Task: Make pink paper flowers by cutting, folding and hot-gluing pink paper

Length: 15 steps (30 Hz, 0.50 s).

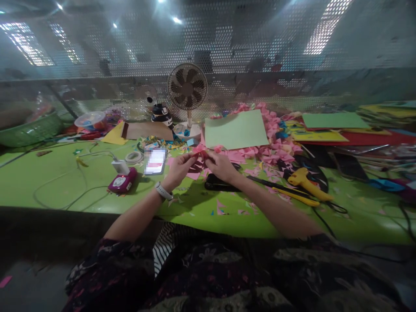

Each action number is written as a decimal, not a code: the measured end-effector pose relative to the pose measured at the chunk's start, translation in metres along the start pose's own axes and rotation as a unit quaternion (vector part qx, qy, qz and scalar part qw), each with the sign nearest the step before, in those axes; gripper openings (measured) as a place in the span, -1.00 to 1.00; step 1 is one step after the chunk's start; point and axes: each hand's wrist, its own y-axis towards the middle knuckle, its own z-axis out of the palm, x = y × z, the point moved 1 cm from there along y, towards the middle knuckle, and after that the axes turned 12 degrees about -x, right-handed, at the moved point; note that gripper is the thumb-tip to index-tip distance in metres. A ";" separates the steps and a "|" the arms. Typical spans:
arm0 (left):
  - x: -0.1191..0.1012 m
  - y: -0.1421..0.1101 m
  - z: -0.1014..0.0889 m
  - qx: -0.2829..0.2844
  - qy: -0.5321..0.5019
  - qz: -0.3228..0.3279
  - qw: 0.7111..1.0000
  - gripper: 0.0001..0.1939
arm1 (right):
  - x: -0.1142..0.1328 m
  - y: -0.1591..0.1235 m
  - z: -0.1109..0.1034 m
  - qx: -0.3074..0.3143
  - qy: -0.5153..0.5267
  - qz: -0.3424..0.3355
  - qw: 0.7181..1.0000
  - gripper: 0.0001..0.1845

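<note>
Between the fingertips of both my hands is a small pink paper piece [199, 149], held just above the green table. My left hand [180, 167], with a pale watch at the wrist, pinches it from the left. From the right, my right hand [221, 165] pinches the same piece. Its exact folded shape is too small to make out. A black stapler-like tool [221, 183] lies below my right hand. Behind my hands a light green paper sheet [235, 130] rests on a heap of pink paper pieces [271, 151]. Pink scraps lie under my fingers.
A lit phone [155, 161], a tape roll [133, 157] and a purple power socket [122, 182] with cables lie left. Behind stands a fan [187, 86]. To the right are a yellow glue gun [305, 182], a dark phone [350, 167] and stacked coloured paper [334, 120].
</note>
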 end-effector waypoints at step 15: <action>0.004 -0.002 0.002 -0.016 0.051 0.068 0.996 -0.54 | -0.012 0.002 0.012 0.014 0.132 0.085 0.987 -0.89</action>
